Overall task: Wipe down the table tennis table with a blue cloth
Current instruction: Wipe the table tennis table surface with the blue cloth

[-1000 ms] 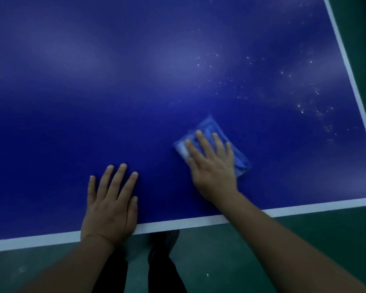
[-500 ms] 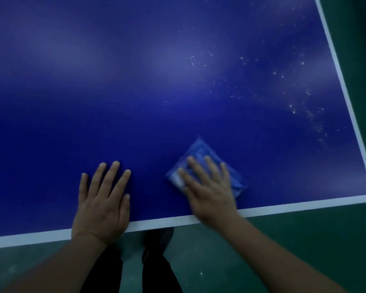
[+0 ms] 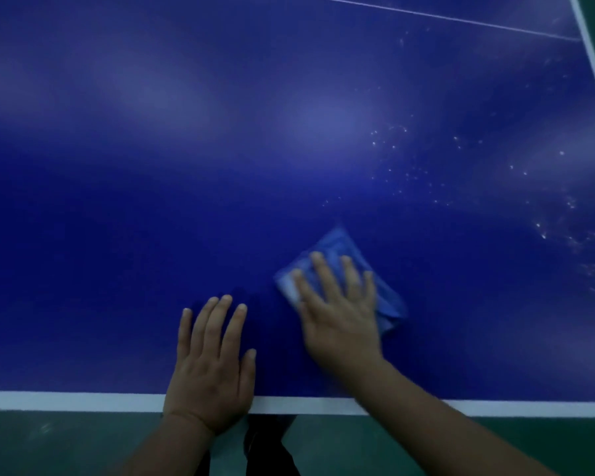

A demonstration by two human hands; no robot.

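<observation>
Just right of the frame's lower centre, the blue cloth (image 3: 344, 273) lies folded on the table tennis table (image 3: 152, 201), pinned under the right hand (image 3: 340, 317), whose fingers are spread flat, pressing rather than pinching. Soft, light and limp, it would likely bunch unless held by a broad palm. The left hand (image 3: 210, 365) rests flat, fingers straight. Compared with a moment earlier, the cloth sits nearer the left hand, and white specks (image 3: 409, 173) remain at right.

Blue cloth (image 3: 344, 249), darker-blue table (image 3: 152, 201) (white-edged).
</observation>
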